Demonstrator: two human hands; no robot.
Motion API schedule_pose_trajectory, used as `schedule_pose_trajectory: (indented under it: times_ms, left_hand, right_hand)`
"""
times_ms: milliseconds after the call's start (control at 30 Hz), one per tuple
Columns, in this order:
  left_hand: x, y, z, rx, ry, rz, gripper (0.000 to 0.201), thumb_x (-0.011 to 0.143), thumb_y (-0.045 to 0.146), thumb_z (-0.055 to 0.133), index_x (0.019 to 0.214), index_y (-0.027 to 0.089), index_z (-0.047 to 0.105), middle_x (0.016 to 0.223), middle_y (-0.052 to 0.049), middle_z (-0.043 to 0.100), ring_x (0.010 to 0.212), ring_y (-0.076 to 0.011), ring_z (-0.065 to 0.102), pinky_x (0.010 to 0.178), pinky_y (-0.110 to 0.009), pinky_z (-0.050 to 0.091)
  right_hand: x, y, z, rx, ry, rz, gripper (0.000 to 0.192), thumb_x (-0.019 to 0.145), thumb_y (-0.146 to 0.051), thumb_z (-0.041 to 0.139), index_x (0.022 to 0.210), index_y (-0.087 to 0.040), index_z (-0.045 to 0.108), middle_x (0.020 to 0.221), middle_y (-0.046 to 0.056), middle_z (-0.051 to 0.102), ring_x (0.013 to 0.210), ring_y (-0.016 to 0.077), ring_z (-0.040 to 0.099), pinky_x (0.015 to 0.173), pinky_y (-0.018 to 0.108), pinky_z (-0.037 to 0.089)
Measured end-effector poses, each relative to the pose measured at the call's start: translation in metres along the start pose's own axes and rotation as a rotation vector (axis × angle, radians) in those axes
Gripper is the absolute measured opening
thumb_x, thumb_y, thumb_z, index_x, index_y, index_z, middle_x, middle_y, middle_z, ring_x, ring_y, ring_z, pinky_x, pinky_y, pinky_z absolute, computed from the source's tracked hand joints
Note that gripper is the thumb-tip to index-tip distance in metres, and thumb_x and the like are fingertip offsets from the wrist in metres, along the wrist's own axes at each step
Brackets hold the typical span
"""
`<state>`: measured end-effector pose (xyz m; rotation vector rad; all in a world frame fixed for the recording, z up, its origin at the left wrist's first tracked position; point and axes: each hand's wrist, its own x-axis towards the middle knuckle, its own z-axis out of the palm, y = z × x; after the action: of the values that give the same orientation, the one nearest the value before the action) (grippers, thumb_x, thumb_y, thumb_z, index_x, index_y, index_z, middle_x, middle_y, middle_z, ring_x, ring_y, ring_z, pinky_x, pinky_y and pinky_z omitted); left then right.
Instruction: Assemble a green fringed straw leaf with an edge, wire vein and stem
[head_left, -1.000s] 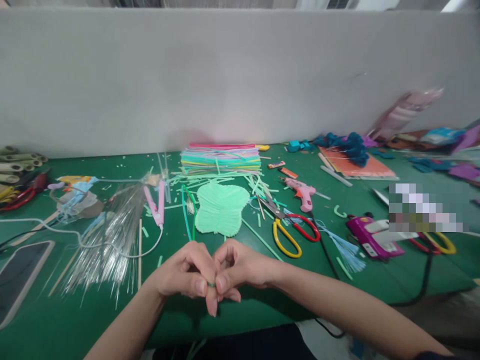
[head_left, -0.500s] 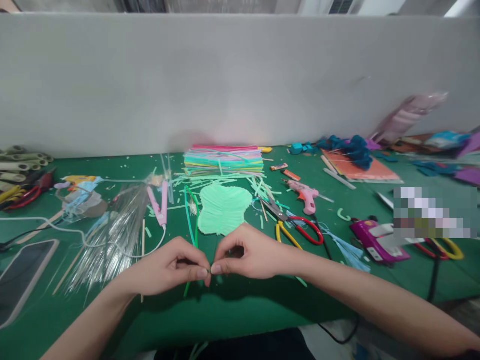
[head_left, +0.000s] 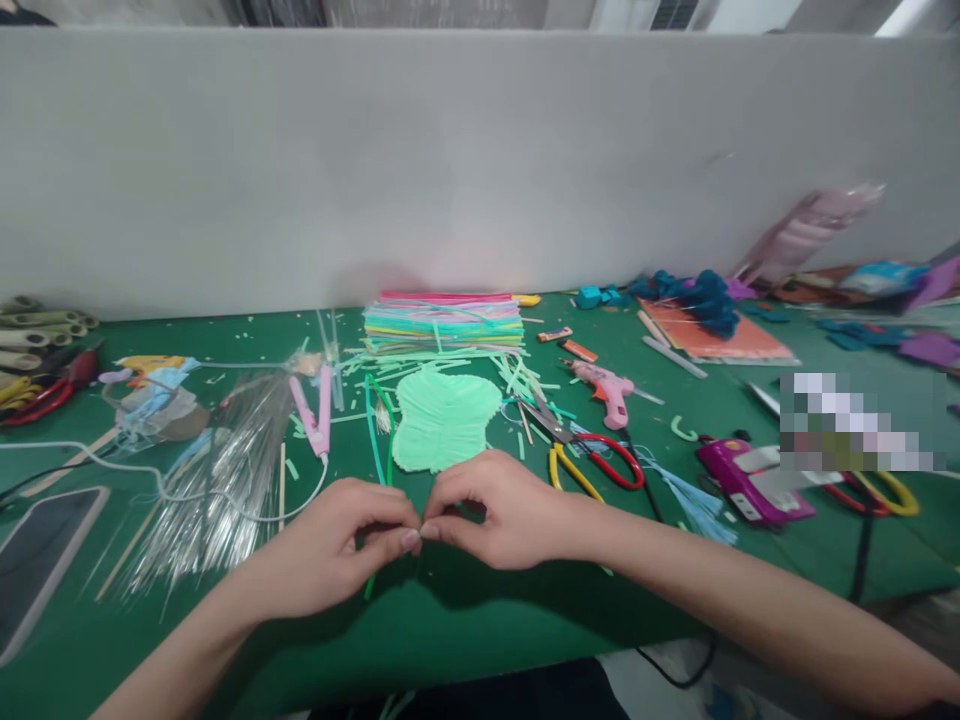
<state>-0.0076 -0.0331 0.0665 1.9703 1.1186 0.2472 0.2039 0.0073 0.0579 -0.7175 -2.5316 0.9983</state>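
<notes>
On the green work table (head_left: 525, 620), read from left to right, lie a dark phone (head_left: 41, 550) at the near edge, a yellow glue gun (head_left: 150, 365) among scraps of pale film, a sheaf of clear shiny strips (head_left: 225, 470), and a small pink straightening iron (head_left: 313, 412) with a white cord trailing toward the phone. Near the table's front edge the left hand (head_left: 330, 545) and the right hand (head_left: 502, 505) meet fingertip to fingertip, each closed in a fine pinch on a thin green strip (head_left: 373, 570); its loose end runs down and away beneath the left thumb, and the part caught between the fingertips is too small to make out. Just beyond the hands rests a pale green leaf-shaped piece (head_left: 444, 420), apparently built up from such strips, and behind it a stack of coloured strips (head_left: 442, 322) stands largely intact amid many short offcuts. To the right lie scissors with red and yellow handles (head_left: 592, 465), a pink glue gun (head_left: 609, 390), a magenta tool (head_left: 750, 480) and dark blue material (head_left: 697, 295) on an orange sheet. Judged from this layout, one leaf form seems finished, the strip in hand is at an early stage of shaping, and much stock is unused.
</notes>
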Motion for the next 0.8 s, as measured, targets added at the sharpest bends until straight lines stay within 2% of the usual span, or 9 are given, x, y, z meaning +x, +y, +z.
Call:
schedule_pose_trajectory:
  times_ms: [100, 267, 367, 633, 800]
  left_hand:
    - [0.002, -0.003, 0.001, 0.044, 0.036, -0.034, 0.03, 0.091, 0.036, 0.047, 0.071, 0.018, 0.06, 0.06, 0.004, 0.047, 0.058, -0.0109, 0.041, 0.055, -0.023, 0.028]
    - [0.008, -0.009, 0.004, 0.094, 0.079, -0.117, 0.026, 0.09, 0.033, 0.046, 0.075, 0.019, 0.063, 0.064, 0.003, 0.053, 0.059, -0.0116, 0.043, 0.054, -0.023, 0.027]
    - [0.014, -0.013, 0.006, 0.123, 0.14, -0.194, 0.028, 0.089, 0.035, 0.045, 0.074, 0.02, 0.063, 0.061, 0.003, 0.052, 0.057, -0.0126, 0.042, 0.053, -0.023, 0.026]
    - [0.032, -0.029, 0.004, 0.202, 0.242, -0.343, 0.03, 0.086, 0.037, 0.044, 0.074, 0.021, 0.066, 0.059, 0.001, 0.058, 0.057, -0.016, 0.049, 0.055, -0.025, 0.026]
    - [0.04, -0.029, 0.007, 0.338, 0.376, -0.401, 0.029, 0.088, 0.038, 0.042, 0.08, 0.024, 0.067, 0.062, 0.0, 0.062, 0.059, -0.0175, 0.052, 0.055, -0.026, 0.024]
  right_hand:
    - [0.0, 0.004, 0.005, -0.049, 0.037, 0.004, 0.014, 0.085, -0.022, 0.059, 0.081, -0.019, 0.073, 0.075, 0.001, 0.071, 0.066, 0.0123, 0.06, 0.06, 0.022, 0.036]
    - [0.005, 0.014, 0.009, -0.12, 0.074, 0.008, 0.014, 0.085, -0.023, 0.059, 0.08, -0.019, 0.072, 0.075, 0.002, 0.071, 0.068, 0.0131, 0.06, 0.06, 0.022, 0.035]
    - [0.012, 0.023, 0.013, -0.167, 0.098, 0.02, 0.016, 0.086, -0.024, 0.058, 0.081, -0.02, 0.072, 0.077, 0.002, 0.072, 0.07, 0.0136, 0.061, 0.06, 0.022, 0.033]
    - [0.031, 0.045, 0.024, -0.296, 0.133, 0.086, 0.022, 0.09, -0.027, 0.052, 0.082, -0.019, 0.071, 0.079, 0.003, 0.072, 0.072, 0.0138, 0.06, 0.059, 0.024, 0.028]
    - [0.04, 0.045, 0.025, -0.389, 0.184, 0.136, 0.025, 0.092, -0.029, 0.049, 0.078, -0.018, 0.067, 0.077, 0.003, 0.07, 0.07, 0.0138, 0.06, 0.057, 0.026, 0.027]
